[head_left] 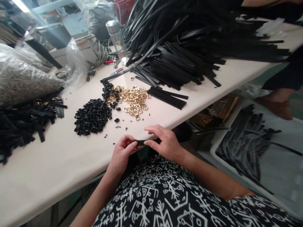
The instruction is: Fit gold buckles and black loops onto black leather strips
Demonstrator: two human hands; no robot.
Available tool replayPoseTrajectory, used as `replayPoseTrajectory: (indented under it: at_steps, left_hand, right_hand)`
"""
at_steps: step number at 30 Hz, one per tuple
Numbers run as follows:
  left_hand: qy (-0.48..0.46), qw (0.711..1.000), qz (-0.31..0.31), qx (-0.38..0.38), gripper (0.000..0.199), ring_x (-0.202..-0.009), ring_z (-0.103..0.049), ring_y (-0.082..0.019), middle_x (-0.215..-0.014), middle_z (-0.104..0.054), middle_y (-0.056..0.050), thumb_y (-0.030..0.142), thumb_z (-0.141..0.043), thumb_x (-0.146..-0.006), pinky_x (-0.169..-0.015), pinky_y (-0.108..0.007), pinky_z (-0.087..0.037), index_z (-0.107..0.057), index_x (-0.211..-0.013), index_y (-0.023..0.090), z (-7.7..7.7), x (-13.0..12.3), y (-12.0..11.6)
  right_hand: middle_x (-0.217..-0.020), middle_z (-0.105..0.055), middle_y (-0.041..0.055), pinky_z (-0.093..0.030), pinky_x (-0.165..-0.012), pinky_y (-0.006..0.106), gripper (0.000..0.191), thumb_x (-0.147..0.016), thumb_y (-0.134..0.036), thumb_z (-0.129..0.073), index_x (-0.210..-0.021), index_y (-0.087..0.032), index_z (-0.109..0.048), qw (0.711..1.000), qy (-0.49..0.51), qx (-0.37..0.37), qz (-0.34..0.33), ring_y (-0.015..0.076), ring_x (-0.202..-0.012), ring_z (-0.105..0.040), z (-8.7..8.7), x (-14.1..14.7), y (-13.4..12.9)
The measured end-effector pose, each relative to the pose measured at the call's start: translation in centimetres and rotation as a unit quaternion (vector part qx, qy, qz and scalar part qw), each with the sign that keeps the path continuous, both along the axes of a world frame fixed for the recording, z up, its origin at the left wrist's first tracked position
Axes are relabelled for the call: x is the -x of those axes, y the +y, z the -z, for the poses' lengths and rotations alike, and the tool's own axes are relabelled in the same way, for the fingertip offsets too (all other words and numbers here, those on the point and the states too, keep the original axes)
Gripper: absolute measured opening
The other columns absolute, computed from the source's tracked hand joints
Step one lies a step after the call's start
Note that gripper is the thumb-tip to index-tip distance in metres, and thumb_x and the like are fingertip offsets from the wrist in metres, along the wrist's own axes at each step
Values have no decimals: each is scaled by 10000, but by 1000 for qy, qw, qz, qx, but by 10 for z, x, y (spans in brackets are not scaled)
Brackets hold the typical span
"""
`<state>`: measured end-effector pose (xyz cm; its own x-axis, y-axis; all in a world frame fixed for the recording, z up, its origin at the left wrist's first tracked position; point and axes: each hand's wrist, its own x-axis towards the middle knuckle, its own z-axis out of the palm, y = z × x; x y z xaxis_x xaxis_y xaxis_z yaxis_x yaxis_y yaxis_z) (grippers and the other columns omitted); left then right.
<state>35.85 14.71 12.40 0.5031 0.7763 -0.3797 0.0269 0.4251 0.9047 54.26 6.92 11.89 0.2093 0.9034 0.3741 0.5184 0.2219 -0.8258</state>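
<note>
At the table's front edge, a short black strap stretches between my two hands. My left hand pinches its left end between thumb and fingers. The thumb of my right hand presses on the strap's right part, with the index finger raised and pointing left; its other fingers are partly hidden. Beyond my hands lie a pile of small black loops and a pile of gold metal buckles. A few black straps lie side by side to the right of the buckles.
A large heap of black straps covers the back of the table. A glass bottle stands behind the piles. More black pieces and a filled plastic bag are at left. A bin sits at lower right; a person's foot is near.
</note>
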Motion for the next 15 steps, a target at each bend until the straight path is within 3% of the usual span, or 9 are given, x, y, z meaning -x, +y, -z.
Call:
replayPoseTrajectory:
  at_steps: [4, 12, 15]
  left_hand:
    - [-1, 1000, -4, -17, 229, -670, -574, -93, -731, -613, 39, 276, -773, -755, -669, -198, -470, -579, -838, 187, 0, -6, 0]
    - [13, 998, 1, -54, 233, -717, -549, -123, -756, -587, 25, 300, -776, -733, -698, -230, -457, -586, -807, 188, -4, -11, 1]
    - [28, 995, 44, -84, 229, -735, -563, -140, -767, -606, 11, 334, -769, -743, -707, -247, -466, -604, -813, 189, -7, -9, 6]
  right_hand:
    - [-948, -729, 49, -518, -793, 305, 142, -926, -262, -638, -1041, -190, -679, 996, -82, -16, -43, 191, -876, -672, 1, 10, 4]
    - [-851, -701, 49, -475, -694, 281, 160, -967, -283, -575, -1007, -166, -677, 987, -149, -44, -30, 177, -777, -648, 11, 14, 7]
    - [-767, -664, 45, -419, -616, 286, 204, -986, -276, -531, -925, -150, -680, 980, -193, -40, -22, 173, -696, -625, 12, 13, 7]
